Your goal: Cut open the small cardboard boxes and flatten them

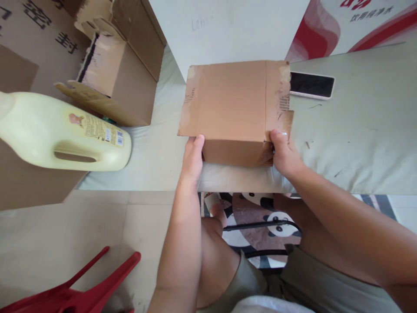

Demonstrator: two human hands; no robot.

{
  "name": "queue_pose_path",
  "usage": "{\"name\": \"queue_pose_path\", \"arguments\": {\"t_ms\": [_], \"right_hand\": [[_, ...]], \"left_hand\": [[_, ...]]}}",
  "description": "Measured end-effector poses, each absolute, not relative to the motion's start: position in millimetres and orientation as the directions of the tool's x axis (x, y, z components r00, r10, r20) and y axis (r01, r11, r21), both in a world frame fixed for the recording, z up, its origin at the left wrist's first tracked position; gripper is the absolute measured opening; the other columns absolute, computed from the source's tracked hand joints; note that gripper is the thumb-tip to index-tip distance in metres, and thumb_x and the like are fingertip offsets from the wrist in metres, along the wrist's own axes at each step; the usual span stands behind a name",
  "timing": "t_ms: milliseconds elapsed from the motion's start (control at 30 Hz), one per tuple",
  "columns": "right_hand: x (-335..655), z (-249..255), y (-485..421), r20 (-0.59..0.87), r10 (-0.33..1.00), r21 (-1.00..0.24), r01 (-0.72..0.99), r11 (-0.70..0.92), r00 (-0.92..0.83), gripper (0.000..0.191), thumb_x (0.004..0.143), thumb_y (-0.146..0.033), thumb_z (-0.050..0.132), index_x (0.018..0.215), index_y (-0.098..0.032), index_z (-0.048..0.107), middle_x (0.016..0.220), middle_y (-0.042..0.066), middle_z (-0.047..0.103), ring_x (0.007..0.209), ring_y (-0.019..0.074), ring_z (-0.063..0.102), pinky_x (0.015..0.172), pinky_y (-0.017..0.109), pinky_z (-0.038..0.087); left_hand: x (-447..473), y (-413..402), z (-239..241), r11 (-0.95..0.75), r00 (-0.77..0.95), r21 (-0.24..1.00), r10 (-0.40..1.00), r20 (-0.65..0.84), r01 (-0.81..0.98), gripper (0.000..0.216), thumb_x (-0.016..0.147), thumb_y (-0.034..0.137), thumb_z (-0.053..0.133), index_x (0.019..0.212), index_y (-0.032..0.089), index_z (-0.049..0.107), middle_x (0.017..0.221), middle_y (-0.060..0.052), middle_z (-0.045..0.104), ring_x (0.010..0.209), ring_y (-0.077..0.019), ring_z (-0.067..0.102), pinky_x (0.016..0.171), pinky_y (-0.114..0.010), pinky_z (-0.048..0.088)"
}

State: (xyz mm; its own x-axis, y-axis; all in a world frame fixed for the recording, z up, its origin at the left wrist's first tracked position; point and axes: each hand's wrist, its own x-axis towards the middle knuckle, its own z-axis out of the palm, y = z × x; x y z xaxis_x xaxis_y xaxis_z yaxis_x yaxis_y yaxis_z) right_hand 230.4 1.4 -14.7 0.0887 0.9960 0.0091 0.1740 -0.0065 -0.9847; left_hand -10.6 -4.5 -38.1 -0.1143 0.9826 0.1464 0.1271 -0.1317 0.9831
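Observation:
A brown cardboard box (233,102) sits at the near edge of the cloth-covered surface, its top flaps lying flat and jutting past the sides. My left hand (194,156) grips its near left corner, thumb up against the flap's edge and the other fingers hidden along the side. On the near right corner, my right hand (285,150) is closed with the thumb on top, beside a small raised flap. What lies inside the box cannot be seen.
A phone (312,85) lies right of the box, near a white and red carton (358,26). To the left are a pale yellow jug (42,130) and an opened cardboard box (133,82). A red stool (87,287) stands on the floor at lower left.

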Motion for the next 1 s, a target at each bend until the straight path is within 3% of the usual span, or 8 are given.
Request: {"name": "queue_pose_path", "arguments": {"t_ms": [300,567,833,1000], "right_hand": [[229.7,-14.1,2.3,0.006,0.998,-0.992,0.129,-0.003,0.065,0.042,0.084,-0.065,0.053,0.079,-0.025,0.066,0.094,0.006,0.074,0.12,0.0286,0.062,0.106,0.043,0.048],[231.2,-16.0,2.6,0.001,0.998,-0.997,0.078,-0.004,0.06,0.036,0.084,-0.06,0.058,0.082,-0.025,0.068,0.096,0.004,0.075,0.121,0.0271,0.063,0.107,0.04,0.048],[231.1,-20.0,1.7,-0.003,1.0,-0.999,0.045,-0.003,0.004,0.036,0.086,-0.059,0.057,0.096,-0.028,0.072,0.107,0.003,0.075,0.125,0.0264,0.061,0.113,0.043,0.043],[229.6,-17.1,1.5,0.015,1.0,-0.999,0.028,0.015,-0.017,0.032,0.087,-0.056,0.057,0.088,-0.028,0.072,0.103,0.003,0.076,0.125,0.0254,0.061,0.108,0.04,0.049]], "left_hand": [[-10.0,-5.1,-37.0,-0.104,-0.158,0.994,0.981,0.11,0.046,0.053,0.091,0.061,0.045,0.126,0.023,0.06,0.131,-0.007,0.064,0.138,-0.0271,0.046,0.111,-0.037,0.04],[-12.3,-5.4,-39.2,-0.119,-0.18,0.989,0.975,0.133,0.083,0.054,0.09,0.063,0.045,0.122,0.023,0.063,0.124,-0.008,0.068,0.132,-0.0277,0.053,0.111,-0.04,0.042],[-12.2,-5.3,-40.5,-0.109,-0.213,0.993,0.97,0.117,0.048,0.054,0.089,0.065,0.045,0.115,0.022,0.066,0.12,-0.007,0.07,0.127,-0.0276,0.057,0.11,-0.041,0.043],[-10.8,-5.3,-38.8,-0.108,-0.235,0.993,0.965,0.116,0.046,0.053,0.089,0.064,0.046,0.115,0.022,0.066,0.122,-0.008,0.069,0.13,-0.0276,0.055,0.111,-0.041,0.043]]}}
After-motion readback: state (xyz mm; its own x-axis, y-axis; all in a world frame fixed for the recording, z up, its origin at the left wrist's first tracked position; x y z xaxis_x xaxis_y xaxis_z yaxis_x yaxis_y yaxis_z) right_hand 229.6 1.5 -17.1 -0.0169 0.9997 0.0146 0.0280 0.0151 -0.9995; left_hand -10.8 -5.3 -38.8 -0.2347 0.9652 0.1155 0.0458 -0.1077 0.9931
